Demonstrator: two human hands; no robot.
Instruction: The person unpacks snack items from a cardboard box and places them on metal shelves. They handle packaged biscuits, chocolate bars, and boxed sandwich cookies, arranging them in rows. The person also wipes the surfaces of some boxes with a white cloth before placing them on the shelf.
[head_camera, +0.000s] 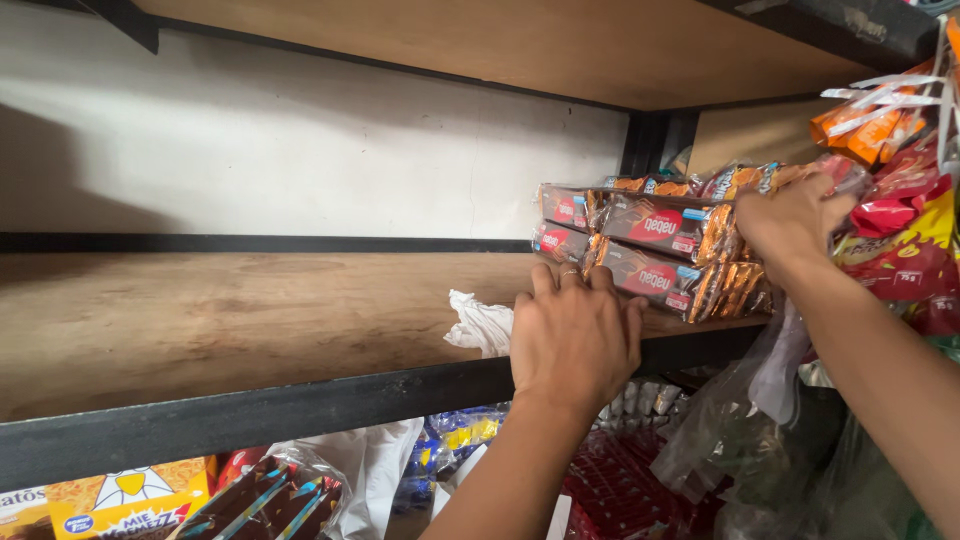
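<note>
The left hand lies flat, fingers spread, against the stacked brown biscuit packs while the right hand seemingly grips their far end; squaring them wants even pressure.

One head camera looks slightly up and forward, close to the shelf (its front edge crosses the frame). Both forearms reach in from below.

Bright and soft from the front. Dark shadow on the white wall at the left. Shiny spots on the brown packs. Sharp in the middle, a bit bent and blurry near the edges.
</note>
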